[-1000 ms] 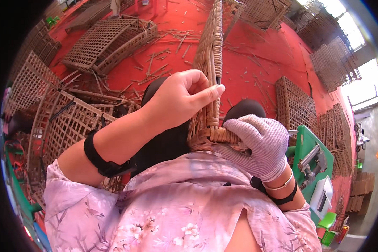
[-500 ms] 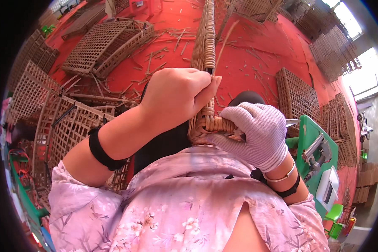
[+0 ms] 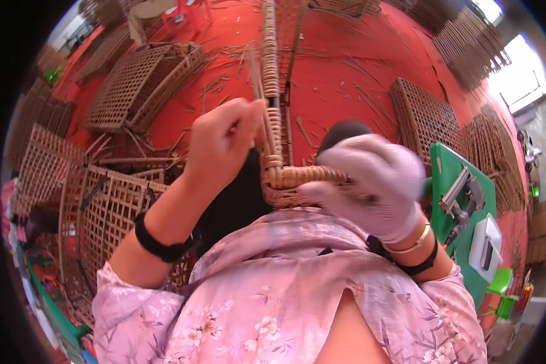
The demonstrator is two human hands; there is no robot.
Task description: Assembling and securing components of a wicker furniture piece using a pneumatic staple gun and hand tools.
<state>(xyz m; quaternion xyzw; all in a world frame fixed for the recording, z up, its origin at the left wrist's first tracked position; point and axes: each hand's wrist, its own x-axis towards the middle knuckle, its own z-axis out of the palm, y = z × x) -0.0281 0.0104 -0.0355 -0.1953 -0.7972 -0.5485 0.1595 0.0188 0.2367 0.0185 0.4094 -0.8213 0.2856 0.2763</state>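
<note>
A woven rattan frame rises from my lap, its wrapped edge meeting a second wrapped edge at a corner. My bare left hand is closed beside the upright edge, pinching a thin rattan strip that sticks up past the fingers. A dark gap in the wrapping shows just above that hand. My right hand, in a pale knitted glove, is over the right end of the lower edge. Motion smears its fingers, and whether they grip the edge or hold anything cannot be made out.
Lattice rattan panels lie at the far left; more panels stand beside my left arm. A green table at my right bears a metal air tool and a white tray. Offcuts litter the red floor.
My left hand has moved left, off the upright edge, along with the strip. The frame sits further left in view. The pointed metal tip beside my gloved hand no longer shows.
</note>
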